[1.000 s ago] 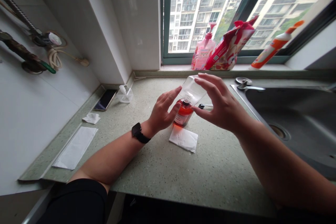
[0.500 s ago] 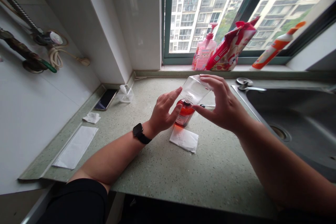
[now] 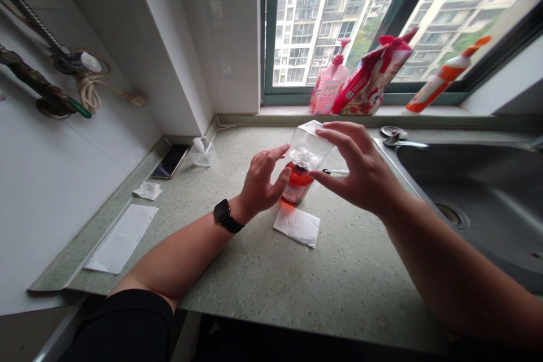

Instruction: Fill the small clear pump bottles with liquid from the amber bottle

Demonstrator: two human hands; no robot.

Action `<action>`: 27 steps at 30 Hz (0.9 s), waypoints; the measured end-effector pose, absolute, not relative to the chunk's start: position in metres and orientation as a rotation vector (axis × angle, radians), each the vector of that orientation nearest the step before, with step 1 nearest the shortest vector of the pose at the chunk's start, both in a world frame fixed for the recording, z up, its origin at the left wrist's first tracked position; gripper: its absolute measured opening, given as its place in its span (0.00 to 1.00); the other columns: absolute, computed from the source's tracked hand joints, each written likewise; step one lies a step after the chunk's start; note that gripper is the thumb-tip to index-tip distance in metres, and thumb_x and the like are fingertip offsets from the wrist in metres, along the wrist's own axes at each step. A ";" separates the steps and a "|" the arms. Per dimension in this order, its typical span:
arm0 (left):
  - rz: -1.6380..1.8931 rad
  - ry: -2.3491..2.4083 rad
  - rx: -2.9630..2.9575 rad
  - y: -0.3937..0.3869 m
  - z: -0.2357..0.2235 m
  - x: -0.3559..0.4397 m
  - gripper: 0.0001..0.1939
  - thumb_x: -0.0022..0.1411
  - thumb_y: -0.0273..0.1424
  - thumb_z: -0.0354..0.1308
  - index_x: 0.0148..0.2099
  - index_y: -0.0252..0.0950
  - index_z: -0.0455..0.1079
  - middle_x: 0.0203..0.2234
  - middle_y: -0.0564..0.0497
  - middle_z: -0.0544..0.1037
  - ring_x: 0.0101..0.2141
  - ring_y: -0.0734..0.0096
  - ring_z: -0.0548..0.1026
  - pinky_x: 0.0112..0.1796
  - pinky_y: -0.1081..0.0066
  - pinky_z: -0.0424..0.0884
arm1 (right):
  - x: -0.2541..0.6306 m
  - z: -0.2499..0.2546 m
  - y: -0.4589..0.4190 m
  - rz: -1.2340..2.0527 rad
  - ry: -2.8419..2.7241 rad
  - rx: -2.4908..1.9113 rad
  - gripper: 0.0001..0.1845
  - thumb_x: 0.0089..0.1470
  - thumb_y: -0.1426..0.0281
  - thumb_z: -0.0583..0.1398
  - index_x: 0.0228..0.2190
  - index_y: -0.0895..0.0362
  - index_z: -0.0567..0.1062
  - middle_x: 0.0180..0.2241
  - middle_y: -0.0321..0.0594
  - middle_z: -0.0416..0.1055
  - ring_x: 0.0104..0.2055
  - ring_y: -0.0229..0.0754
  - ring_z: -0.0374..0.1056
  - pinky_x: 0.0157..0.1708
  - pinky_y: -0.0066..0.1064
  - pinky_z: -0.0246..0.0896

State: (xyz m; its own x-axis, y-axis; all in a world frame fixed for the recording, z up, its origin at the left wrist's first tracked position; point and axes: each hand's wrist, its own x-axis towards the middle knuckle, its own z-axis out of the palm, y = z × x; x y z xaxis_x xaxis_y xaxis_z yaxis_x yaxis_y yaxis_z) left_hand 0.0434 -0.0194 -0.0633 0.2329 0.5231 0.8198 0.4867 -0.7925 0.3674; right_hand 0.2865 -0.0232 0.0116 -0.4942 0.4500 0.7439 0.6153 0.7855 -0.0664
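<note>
A clear, square-sided plastic bottle (image 3: 311, 144) is turned upside down and tilted, its lower end meeting the dark neck of an orange-red bottle (image 3: 298, 184). My right hand (image 3: 360, 167) grips the clear bottle from the right, fingers over its raised end and thumb low by the neck. From the other side my left hand (image 3: 263, 180) steadies it, fingertips on its left edge and thumb close to the orange-red bottle. That lower bottle stands upright on the counter with a pale label. Just in front of it lies a folded white tissue (image 3: 297, 226).
At the left are a phone (image 3: 170, 160), a clear container with a white pump top (image 3: 202, 152), a crumpled tissue (image 3: 147, 190) and a flat white sheet (image 3: 122, 239). A steel sink (image 3: 479, 192) is on the right. Pink pump bottle (image 3: 328, 87) and red bag (image 3: 373, 79) stand on the windowsill.
The clear bottle has shifted slightly to the left and its tilt has altered a little, with both hands moving along. The orange-red bottle stays in about the same place.
</note>
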 end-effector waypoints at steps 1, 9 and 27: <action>1.646 0.999 2.432 -0.019 -0.063 0.043 0.24 0.80 0.36 0.53 0.74 0.43 0.60 0.63 0.40 0.79 0.55 0.55 0.81 0.59 0.48 0.76 | 0.286 0.011 -0.023 -0.263 -2.176 -0.786 0.43 0.62 0.60 0.70 0.73 0.42 0.61 0.64 0.50 0.68 0.66 0.64 0.70 0.65 0.65 0.71; 1.651 0.998 2.392 -0.019 -0.064 0.044 0.24 0.80 0.37 0.53 0.73 0.43 0.60 0.61 0.40 0.80 0.52 0.56 0.82 0.59 0.47 0.76 | 0.286 0.011 -0.024 -0.255 -2.179 -0.771 0.44 0.62 0.62 0.70 0.73 0.42 0.61 0.65 0.51 0.68 0.66 0.65 0.70 0.65 0.64 0.71; 1.713 0.931 2.449 -0.018 -0.061 0.044 0.28 0.80 0.33 0.53 0.76 0.41 0.56 0.58 0.40 0.81 0.50 0.58 0.82 0.59 0.49 0.74 | 0.285 0.010 -0.024 -0.221 -2.173 -0.739 0.43 0.62 0.62 0.71 0.73 0.42 0.62 0.66 0.51 0.69 0.66 0.65 0.71 0.63 0.64 0.72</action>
State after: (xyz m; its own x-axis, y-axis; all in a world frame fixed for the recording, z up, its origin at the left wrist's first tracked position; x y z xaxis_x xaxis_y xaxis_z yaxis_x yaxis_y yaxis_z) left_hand 0.0444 -0.0180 -0.0614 0.2243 0.4718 0.8527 0.4594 -0.8228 0.3345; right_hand 0.2846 -0.0239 0.0104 -0.4993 0.4331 0.7504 0.5756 0.8132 -0.0864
